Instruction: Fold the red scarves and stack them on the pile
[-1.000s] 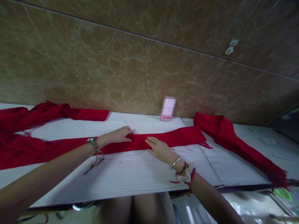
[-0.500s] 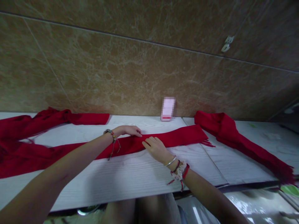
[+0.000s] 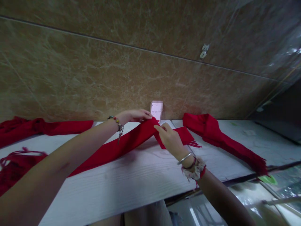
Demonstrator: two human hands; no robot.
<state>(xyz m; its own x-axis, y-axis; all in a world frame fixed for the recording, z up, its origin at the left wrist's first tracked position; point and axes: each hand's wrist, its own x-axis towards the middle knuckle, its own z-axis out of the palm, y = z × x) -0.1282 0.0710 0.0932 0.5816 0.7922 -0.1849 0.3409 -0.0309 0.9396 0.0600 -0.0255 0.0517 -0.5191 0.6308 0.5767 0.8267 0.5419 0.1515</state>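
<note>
A long red scarf [image 3: 124,144] stretches across the white tabletop, and its fringed end lies flat to the right of my hands. My left hand [image 3: 139,115] pinches the far edge of the scarf, with the thumb and fingers closed on it. With thumb and forefinger, my right hand [image 3: 170,138] grips the near edge a little to the right. Between both hands the cloth is raised off the table in a fold. Part of the scarf is hidden behind my left forearm.
Behind my hands a phone [image 3: 156,110] with a lit screen leans on the brown marble-patterned wall [image 3: 105,78]. Another red scarf [image 3: 216,131], folded over at one end, lies at the right. More red cloth [image 3: 68,127] is at the left. The white tabletop [image 3: 131,185] ends near my legs.
Both hands have gripped the scarf and lifted it off the table into a raised fold; before, it lay flat under them. The view has shifted a little to the right.
</note>
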